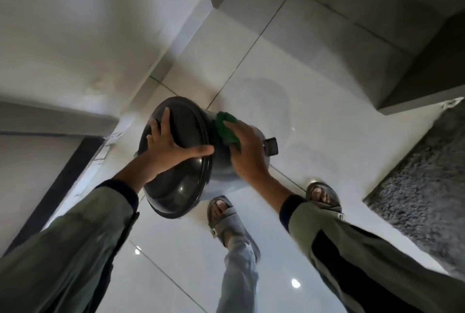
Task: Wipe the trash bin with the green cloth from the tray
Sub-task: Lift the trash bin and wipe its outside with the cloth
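The trash bin point(221, 161) stands on the tiled floor point(314, 101), dark lid point(176, 161) shut. The left hand point(171, 146) lies flat on the lid, fingers spread, gripping nothing. The right hand point(247, 154) presses the green cloth point(226, 129) against the bin's side just under the lid rim; its grip seems closed on the cloth, though motion blur hides the fingers.
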